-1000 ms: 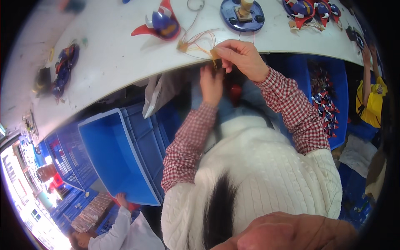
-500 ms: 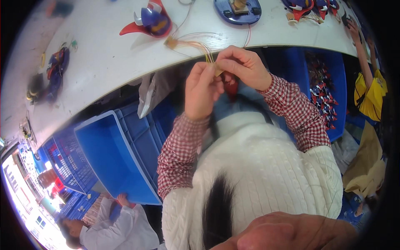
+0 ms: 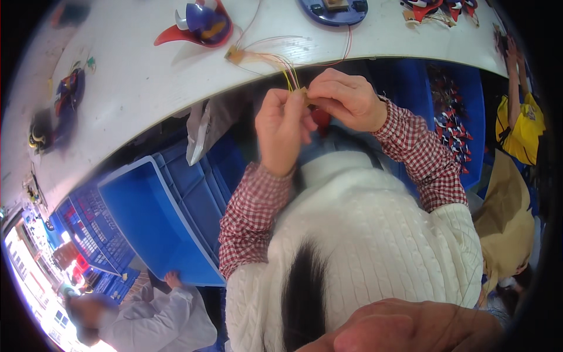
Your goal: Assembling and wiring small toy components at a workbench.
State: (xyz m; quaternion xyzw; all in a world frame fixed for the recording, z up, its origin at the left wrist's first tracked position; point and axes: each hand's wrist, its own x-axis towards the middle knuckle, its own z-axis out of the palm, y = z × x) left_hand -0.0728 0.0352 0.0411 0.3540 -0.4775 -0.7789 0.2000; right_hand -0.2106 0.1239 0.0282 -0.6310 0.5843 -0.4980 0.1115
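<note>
Just past the table's near edge, my left hand [image 3: 279,130] pinches a small tan circuit board [image 3: 304,97] between thumb and fingers. My right hand [image 3: 350,101] is closed at the board's right side, its thumb and forefinger pressed together there; the fingers largely cover the board. Thin yellow, red and white wires [image 3: 286,66] run from it up onto the table, toward another small tan board [image 3: 234,55] lying there. Beyond that board sits a blue and red plastic toy shell [image 3: 206,24] with a white horn. Something red [image 3: 321,119] shows below my hands, partly hidden.
The white table [image 3: 146,88] curves across the front. A blue oval base [image 3: 334,13] and more toy shells [image 3: 431,10] lie on it. Blue bins [image 3: 153,217] stand at left; a bin [image 3: 476,126] at right holds many toy parts. Other people are nearby on both sides.
The whole view has shifted slightly, so the table things sit a little higher and further left. My right fingers have closed in on the board, covering more of it.
</note>
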